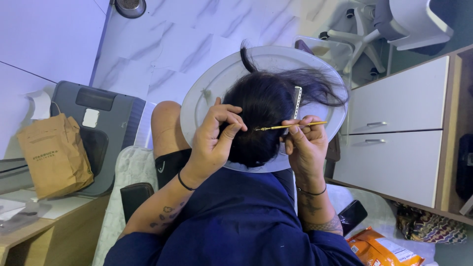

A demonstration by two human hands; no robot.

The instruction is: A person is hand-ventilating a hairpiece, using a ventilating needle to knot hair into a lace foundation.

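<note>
A mass of dark hair point(268, 116) lies on a white oval board point(207, 88) that rests on my lap, over my blue garment point(236, 221). My left hand point(212, 143) pinches a strand at the hair's left side. My right hand point(305, 145) grips a thin gold-coloured needle tool point(290, 126), whose tip points left into the hair close to my left fingertips. A white comb point(296, 101) stands up from behind my right fingers, over the hair. Both wrists wear thin black bands.
A brown paper bag point(54, 155) leans on a grey case point(106, 128) at the left, above a wooden desk point(44, 236). White drawers point(394, 133) stand at the right. A chair base point(362, 34) is at the top. An orange snack bag point(384, 251) and a dark phone point(353, 215) lie lower right.
</note>
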